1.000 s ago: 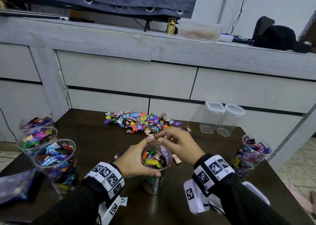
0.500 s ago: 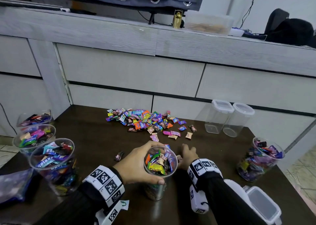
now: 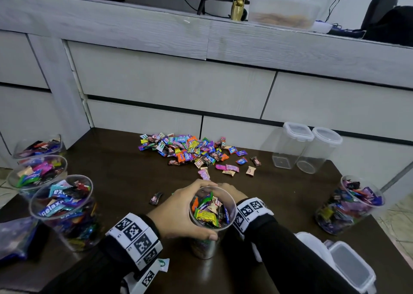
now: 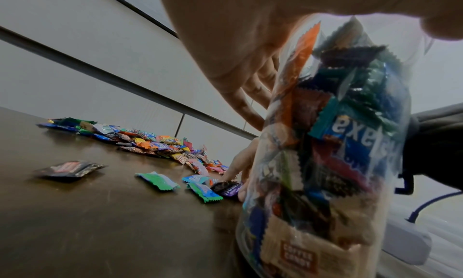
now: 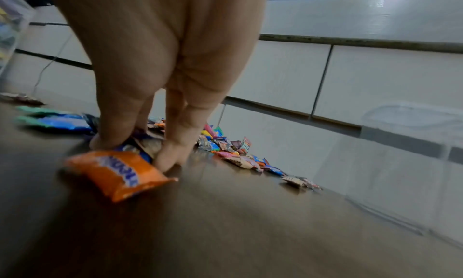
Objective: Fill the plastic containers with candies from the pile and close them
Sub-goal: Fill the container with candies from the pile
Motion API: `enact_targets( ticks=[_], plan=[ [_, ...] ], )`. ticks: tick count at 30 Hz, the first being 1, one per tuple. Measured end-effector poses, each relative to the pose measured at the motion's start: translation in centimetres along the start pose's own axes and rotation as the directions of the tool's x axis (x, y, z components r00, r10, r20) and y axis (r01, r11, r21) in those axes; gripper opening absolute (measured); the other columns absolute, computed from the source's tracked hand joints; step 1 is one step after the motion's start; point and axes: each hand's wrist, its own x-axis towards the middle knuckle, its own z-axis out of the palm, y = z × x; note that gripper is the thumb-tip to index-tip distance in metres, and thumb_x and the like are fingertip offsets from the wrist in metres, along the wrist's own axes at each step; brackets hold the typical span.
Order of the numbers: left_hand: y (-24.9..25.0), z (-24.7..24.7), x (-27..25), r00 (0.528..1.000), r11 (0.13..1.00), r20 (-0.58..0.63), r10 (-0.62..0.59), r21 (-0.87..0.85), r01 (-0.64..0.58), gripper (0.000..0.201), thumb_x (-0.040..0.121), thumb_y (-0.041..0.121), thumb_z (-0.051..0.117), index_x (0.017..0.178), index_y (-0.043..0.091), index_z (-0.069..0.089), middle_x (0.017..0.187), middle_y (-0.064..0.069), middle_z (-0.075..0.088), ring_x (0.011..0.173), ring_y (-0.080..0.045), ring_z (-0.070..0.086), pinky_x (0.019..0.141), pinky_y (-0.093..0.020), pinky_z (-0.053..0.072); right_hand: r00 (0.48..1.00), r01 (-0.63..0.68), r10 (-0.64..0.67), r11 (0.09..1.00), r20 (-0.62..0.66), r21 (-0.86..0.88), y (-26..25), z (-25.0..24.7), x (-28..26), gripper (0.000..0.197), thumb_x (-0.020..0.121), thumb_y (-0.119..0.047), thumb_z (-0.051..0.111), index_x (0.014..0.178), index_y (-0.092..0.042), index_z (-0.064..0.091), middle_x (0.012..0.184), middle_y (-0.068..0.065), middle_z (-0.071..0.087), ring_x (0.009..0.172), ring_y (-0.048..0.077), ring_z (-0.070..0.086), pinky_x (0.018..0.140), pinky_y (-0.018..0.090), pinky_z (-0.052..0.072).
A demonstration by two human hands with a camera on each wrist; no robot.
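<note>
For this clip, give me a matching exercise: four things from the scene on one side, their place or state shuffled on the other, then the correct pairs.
Things:
1. left hand
2. right hand
3. two lidded containers
4. loose lid

Places or states:
A. empty, at the table's far right
B. fingertips down on candies on the table
C. grips the rim of the candy-filled container
D. lies at the table's near right corner

Pairs: 1-C, 2-B, 3-A, 4-D
</note>
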Motion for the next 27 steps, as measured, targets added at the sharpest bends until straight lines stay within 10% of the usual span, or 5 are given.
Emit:
enact_targets(
  ticks=[3, 7, 14, 20, 27],
  plan=[
    [0.1, 0.0, 0.1, 1.0, 1.0, -0.003, 0.008, 0.006, -0.008, 0.089, 0.053, 0.043, 0.091, 0.13, 0.041, 0.045, 0.125, 0.015, 0.061, 0.121, -0.003, 0.056, 0.104, -0.038, 0.046, 0.999, 0.047, -0.046, 0.989, -0.017, 0.14, 0.1, 0.6, -0.9, 0.035, 0.09, -0.024, 0.061, 0.122, -0.008, 0.058, 0.089, -0.002, 0.061, 0.103, 0.025, 0.059, 0.082, 0.029, 0.044],
    [0.1, -0.1, 0.0, 1.0, 1.0, 0.003, -0.003, 0.014, 0.003, 0.09, 0.053, 0.043, 0.092, 0.13, 0.041, 0.045, 0.126, 0.014, 0.061, 0.121, -0.002, 0.056, 0.104, -0.037, 0.047, 0.992, 0.101, -0.1, 0.995, -0.083, 0.011, 1.0, 1.7, -1.8, 0.033, 0.098, -0.022, 0.048, 0.127, -0.008, 0.055, 0.121, 0.012, 0.061, 0.117, 0.032, 0.056, 0.1, 0.044, 0.045],
    [0.4, 0.0, 0.1, 1.0, 1.0, 0.004, -0.011, -0.012, 0.011, 0.089, 0.053, 0.042, 0.09, 0.129, 0.036, 0.046, 0.125, 0.013, 0.062, 0.12, -0.002, 0.057, 0.105, -0.037, 0.046, 0.991, -0.018, -0.01, 0.978, -0.135, -0.206, 3.7, -1.1, -4.1, 0.019, 0.088, -0.015, 0.057, 0.104, -0.011, 0.067, 0.106, 0.014, 0.064, 0.097, 0.03, 0.062, 0.075, 0.026, 0.044],
    [0.9, 0.5, 0.6, 1.0, 1.0, 0.012, -0.025, 0.004, 0.025, 0.09, 0.051, 0.047, 0.088, 0.13, 0.038, 0.045, 0.127, 0.014, 0.059, 0.121, 0.0, 0.054, 0.107, -0.035, 0.044, 0.863, 0.123, -0.002, 0.971, -0.506, 0.205, 6.1, -3.5, -6.8, 0.022, 0.077, -0.008, 0.069, 0.096, -0.018, 0.076, 0.089, 0.004, 0.073, 0.081, 0.014, 0.064, 0.069, 0.013, 0.042],
    [0.9, 0.8, 1.1, 0.999, 0.999, 0.017, -0.041, -0.002, 0.041, 0.091, 0.052, 0.045, 0.09, 0.131, 0.037, 0.044, 0.126, 0.014, 0.06, 0.119, 0.001, 0.056, 0.105, -0.033, 0.046, 0.823, 0.514, -0.217, 0.678, -0.525, 0.525, 2.4, -8.0, -11.5, 0.019, 0.08, 0.001, 0.07, 0.085, -0.018, 0.072, 0.073, -0.006, 0.073, 0.066, 0.001, 0.063, 0.062, 0.016, 0.05]
  ],
)
